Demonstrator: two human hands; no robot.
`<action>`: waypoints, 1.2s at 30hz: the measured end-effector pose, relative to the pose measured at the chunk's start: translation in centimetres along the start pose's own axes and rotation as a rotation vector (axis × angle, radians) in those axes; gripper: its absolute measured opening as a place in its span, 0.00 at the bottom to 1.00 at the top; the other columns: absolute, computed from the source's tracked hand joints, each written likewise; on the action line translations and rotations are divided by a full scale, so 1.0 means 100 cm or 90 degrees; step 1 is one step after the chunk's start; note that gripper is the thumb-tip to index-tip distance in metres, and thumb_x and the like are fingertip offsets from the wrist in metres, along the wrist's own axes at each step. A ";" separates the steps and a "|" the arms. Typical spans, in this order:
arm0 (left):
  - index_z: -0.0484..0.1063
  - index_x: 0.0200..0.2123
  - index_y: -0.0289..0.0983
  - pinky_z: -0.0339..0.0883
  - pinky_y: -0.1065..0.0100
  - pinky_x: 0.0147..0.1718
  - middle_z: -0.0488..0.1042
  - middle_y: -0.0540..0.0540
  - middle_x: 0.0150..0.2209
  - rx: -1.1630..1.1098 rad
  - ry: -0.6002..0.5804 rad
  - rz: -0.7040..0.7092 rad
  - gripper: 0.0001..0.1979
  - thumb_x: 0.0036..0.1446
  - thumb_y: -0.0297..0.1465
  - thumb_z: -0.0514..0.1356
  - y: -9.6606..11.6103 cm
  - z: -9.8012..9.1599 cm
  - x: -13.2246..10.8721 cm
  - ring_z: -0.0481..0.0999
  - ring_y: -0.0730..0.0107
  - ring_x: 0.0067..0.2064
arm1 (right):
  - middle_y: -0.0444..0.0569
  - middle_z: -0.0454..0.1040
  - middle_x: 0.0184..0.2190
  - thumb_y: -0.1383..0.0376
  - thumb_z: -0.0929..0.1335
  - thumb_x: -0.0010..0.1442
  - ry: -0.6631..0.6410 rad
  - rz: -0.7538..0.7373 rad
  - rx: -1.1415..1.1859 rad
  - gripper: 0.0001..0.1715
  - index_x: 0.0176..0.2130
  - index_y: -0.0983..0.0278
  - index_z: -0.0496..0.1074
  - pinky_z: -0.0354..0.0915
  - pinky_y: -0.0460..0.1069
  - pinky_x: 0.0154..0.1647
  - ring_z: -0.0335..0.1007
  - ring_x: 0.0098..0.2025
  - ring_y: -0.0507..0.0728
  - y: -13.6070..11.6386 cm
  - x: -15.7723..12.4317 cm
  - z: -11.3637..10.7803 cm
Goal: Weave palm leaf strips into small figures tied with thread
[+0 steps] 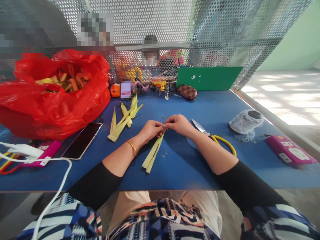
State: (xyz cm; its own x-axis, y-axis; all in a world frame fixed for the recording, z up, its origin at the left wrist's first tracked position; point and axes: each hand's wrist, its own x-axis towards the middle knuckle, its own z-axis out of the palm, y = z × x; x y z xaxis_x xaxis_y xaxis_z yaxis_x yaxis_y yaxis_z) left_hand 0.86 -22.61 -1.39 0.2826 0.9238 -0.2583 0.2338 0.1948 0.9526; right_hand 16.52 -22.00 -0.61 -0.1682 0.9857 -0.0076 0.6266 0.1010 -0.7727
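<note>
A small bundle of pale green leaf strips [153, 155] slants across the blue table, its loose ends toward me. My left hand [151, 130] pinches the bundle's narrow far end. Against those fingertips my right hand [179, 124] is closed in a pinch; whatever lies between its fingers is too small to make out. Scissors [223, 140] with yellow handles lie partly behind my right forearm, blades pointing away. Left of my hands rest several folded pale leaf pieces [122, 121]. A spool of white thread [246, 121] lies on its side farther right, with loose tangled thread beside it.
A big red plastic bag [82, 115] of leaf pieces stands at left. Near it lie a black phone [82, 141], a purple pack [51, 151] and a white cable [65, 180]. A checkered pouch [187, 92] and green board [208, 78] sit before the mesh partition [155, 20]. Another purple pack [290, 150] lies right.
</note>
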 end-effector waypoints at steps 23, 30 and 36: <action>0.77 0.26 0.33 0.55 0.75 0.18 0.74 0.50 0.22 -0.161 0.062 -0.040 0.05 0.43 0.23 0.69 0.002 -0.007 0.002 0.66 0.81 0.20 | 0.37 0.61 0.15 0.61 0.69 0.53 -0.053 0.024 0.048 0.11 0.24 0.65 0.70 0.47 0.46 0.24 0.51 0.20 0.48 -0.006 -0.004 -0.001; 0.77 0.27 0.32 0.57 0.75 0.20 0.78 0.46 0.26 -0.190 0.024 -0.061 0.06 0.43 0.23 0.70 0.002 -0.014 0.005 0.66 0.81 0.21 | 0.36 0.59 0.14 0.62 0.69 0.52 -0.013 0.070 0.109 0.10 0.24 0.65 0.71 0.48 0.46 0.23 0.52 0.19 0.47 -0.003 -0.002 0.000; 0.77 0.26 0.33 0.57 0.75 0.20 0.74 0.50 0.22 -0.177 0.040 -0.052 0.04 0.44 0.23 0.68 0.001 -0.013 0.005 0.65 0.82 0.20 | 0.37 0.63 0.16 0.64 0.70 0.49 -0.088 0.046 0.154 0.09 0.22 0.65 0.69 0.53 0.45 0.25 0.56 0.21 0.47 -0.005 -0.003 -0.003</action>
State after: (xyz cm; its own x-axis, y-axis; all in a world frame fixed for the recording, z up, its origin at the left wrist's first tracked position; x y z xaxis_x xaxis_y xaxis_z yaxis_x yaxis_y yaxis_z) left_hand -0.15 -21.69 -1.26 0.2130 0.9185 -0.3331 -0.0126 0.3435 0.9391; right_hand 16.49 -22.31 0.01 -0.2427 0.9596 -0.1424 0.4432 -0.0209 -0.8962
